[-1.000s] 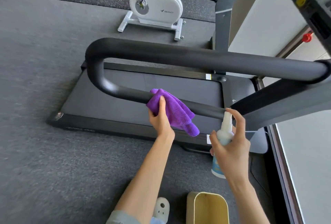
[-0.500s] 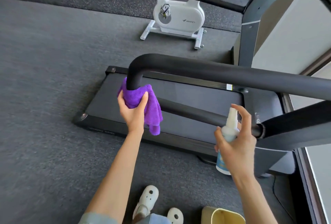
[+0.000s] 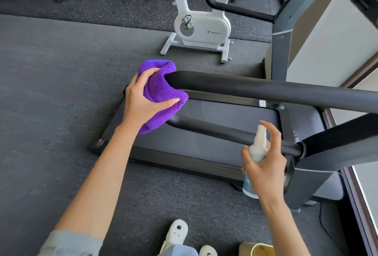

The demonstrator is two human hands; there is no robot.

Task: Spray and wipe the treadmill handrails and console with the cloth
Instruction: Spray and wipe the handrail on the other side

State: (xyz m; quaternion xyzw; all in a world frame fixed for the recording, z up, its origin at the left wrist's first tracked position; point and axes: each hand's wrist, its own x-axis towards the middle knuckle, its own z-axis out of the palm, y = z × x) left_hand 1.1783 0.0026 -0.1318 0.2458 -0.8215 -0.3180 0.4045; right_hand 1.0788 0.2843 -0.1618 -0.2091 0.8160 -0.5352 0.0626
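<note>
Gym floor's dark rubber matting, white exercise bike [image 3: 201,28] behind. Left hand [image 3: 141,102] clamps the purple cloth [image 3: 161,90] around the handrail [image 3: 266,90] bend so it wipes all sides; right hand [image 3: 266,165] grips the spray bottle [image 3: 256,153], finger on the nozzle, ready.

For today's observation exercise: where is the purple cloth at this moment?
In the head view, left of centre, the purple cloth is wrapped over the curved end of the black handrail, gripped by the left hand.
</note>
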